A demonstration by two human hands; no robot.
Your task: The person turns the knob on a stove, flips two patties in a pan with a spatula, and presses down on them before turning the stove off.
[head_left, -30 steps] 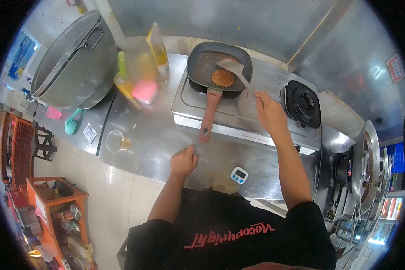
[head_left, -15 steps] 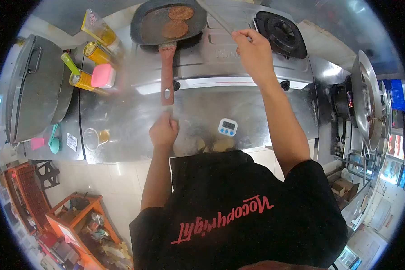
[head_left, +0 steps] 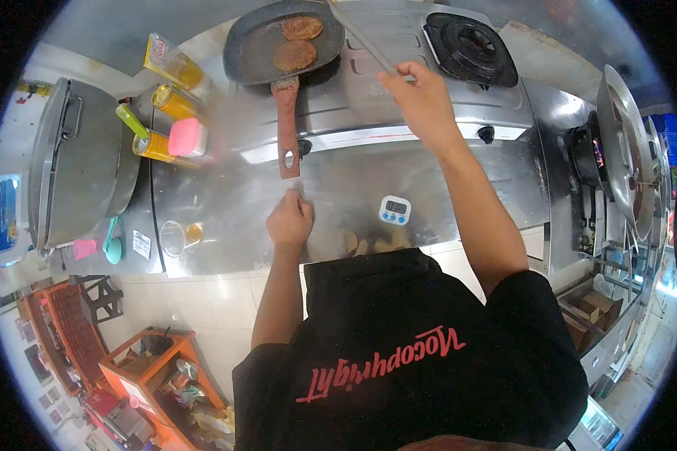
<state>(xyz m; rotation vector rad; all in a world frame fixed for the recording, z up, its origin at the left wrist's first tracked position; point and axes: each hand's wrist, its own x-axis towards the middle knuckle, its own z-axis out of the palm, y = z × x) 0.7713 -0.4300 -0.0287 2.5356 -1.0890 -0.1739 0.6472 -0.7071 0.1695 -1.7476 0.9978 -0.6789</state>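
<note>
My right hand (head_left: 423, 101) is closed round the end of a long, thin grey utensil (head_left: 361, 37). It slants up to the left over the square frying pan (head_left: 241, 56), and its working end is out of sight at the top edge. Two browned round patties (head_left: 295, 55) lie in the pan. Its reddish-brown handle (head_left: 287, 124) points towards me. Just below the handle's end, my left hand (head_left: 289, 219) is closed in a loose fist over the steel counter, apart from the handle, with nothing visible in it. A white digital timer (head_left: 394, 210) lies between my forearms.
The gas stove (head_left: 384, 90) has a second black burner (head_left: 472, 49) at right. On the left are yellow cans (head_left: 174, 101), an oil pouch (head_left: 174, 62), a pink-lidded container (head_left: 187, 137) and a big grey pot (head_left: 86, 165). A clear cup (head_left: 172, 237) stands near the counter's front edge.
The whole view has shifted slightly, so most things appear further right. My right hand still grips the utensil, a little lower in view. My left fist stays below the pan handle.
</note>
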